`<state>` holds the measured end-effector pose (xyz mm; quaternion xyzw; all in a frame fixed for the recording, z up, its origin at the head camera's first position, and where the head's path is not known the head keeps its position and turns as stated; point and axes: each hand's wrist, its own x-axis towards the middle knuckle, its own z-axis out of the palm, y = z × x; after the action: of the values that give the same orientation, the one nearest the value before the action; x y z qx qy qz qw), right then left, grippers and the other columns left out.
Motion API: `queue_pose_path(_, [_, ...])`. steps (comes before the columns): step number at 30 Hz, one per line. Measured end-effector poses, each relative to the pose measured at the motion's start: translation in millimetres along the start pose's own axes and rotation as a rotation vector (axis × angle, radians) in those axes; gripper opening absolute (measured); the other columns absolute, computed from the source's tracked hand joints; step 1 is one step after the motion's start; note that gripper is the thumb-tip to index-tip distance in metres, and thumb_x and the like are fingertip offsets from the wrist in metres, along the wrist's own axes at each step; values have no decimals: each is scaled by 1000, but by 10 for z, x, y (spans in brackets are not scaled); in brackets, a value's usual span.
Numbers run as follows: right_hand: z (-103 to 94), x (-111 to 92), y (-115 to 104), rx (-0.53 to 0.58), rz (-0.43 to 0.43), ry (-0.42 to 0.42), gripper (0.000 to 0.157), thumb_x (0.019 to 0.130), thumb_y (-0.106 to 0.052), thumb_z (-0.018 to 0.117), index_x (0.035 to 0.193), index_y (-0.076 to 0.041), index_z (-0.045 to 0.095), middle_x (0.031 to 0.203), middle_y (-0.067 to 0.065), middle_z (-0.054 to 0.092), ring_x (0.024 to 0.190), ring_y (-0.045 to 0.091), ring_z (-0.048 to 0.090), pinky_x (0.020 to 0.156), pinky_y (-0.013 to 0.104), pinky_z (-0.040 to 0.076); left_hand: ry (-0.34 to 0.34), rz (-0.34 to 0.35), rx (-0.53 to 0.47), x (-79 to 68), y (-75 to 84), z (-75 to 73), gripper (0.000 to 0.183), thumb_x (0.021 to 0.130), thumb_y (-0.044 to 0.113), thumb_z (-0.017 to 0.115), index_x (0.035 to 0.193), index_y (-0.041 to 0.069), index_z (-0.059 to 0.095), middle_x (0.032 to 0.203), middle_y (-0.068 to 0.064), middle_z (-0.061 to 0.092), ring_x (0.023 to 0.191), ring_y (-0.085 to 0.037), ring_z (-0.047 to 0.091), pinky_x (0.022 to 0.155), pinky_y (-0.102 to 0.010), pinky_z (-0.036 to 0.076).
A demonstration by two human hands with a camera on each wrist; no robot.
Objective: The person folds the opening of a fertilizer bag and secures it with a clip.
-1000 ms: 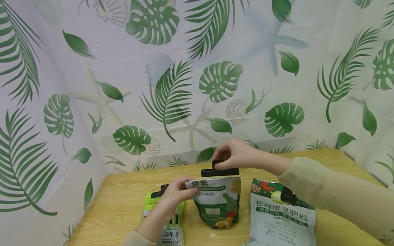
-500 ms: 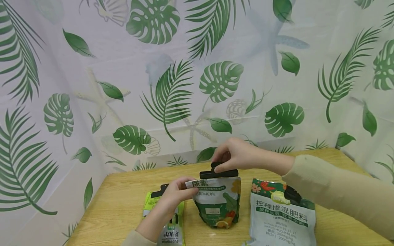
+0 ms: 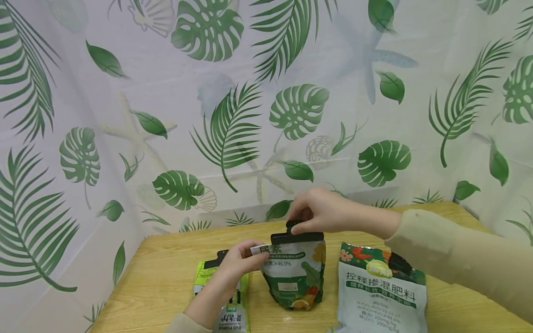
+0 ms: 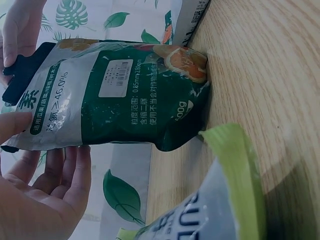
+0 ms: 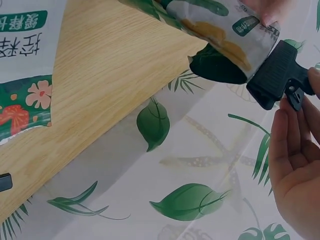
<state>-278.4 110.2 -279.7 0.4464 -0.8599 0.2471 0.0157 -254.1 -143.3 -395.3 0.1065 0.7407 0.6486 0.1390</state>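
A green and white fertilizer bag (image 3: 294, 277) stands upright in the middle of the table. My left hand (image 3: 233, 268) pinches its top left corner, thumb in front and fingers behind, as the left wrist view also shows. Across the bag's top edge lies a wide black clip (image 3: 297, 237). My right hand (image 3: 318, 210) holds the clip's handles between thumb and fingers from above. In the right wrist view the clip (image 5: 274, 75) sits right at the bag's mouth, and the right hand (image 5: 300, 155) grips its lever.
On the left lies a lime-green bag (image 3: 237, 310) with a black clip (image 3: 216, 259) at its top, partly behind my left forearm. A larger grey-white fertilizer bag (image 3: 381, 296) with another black clip (image 3: 399, 264) is at the right. A leaf-patterned cloth (image 3: 258, 115) hangs behind the wooden table (image 3: 158, 277).
My right hand has lowered the black clip from just above the bag onto its top edge. My left hand keeps its pinch on the corner.
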Motion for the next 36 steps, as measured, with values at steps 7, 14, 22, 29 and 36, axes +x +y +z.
queue_pose_path(7, [30,-8,-41,-56,-30,17,16,82,-25,75,94,-16,74,86,-9,64,73,1,57,65,20,51,6,4,7,18,-5,2,26,85,27,70,102,8,65,94,-1,61,91,-16,57,83,-34,50])
queue_pose_path(14, [70,-7,-51,-97,-76,53,16,81,-24,75,95,-16,75,82,-10,61,69,0,53,60,19,48,2,1,12,13,-22,-4,26,85,27,70,102,9,65,93,0,62,90,-15,58,82,-34,51])
queue_pose_path(22, [79,-26,-95,-116,-87,93,15,82,-23,74,97,-17,76,79,-14,57,66,0,49,57,20,46,8,10,9,14,-12,0,25,85,26,71,101,8,65,92,0,62,89,-15,58,82,-35,51])
queue_pose_path(29, [96,-21,-119,-179,-106,113,15,83,-23,74,96,-17,76,73,-14,52,63,2,45,54,19,42,4,1,8,10,-12,0,24,85,26,71,101,9,65,92,0,61,90,-16,58,82,-34,51])
queue_pose_path(36, [131,-4,-106,-216,-155,143,15,82,-23,74,96,-16,76,71,-13,49,62,3,43,53,18,39,-1,10,13,-1,7,7,25,86,27,70,103,9,65,95,-2,62,92,-16,58,83,-34,51])
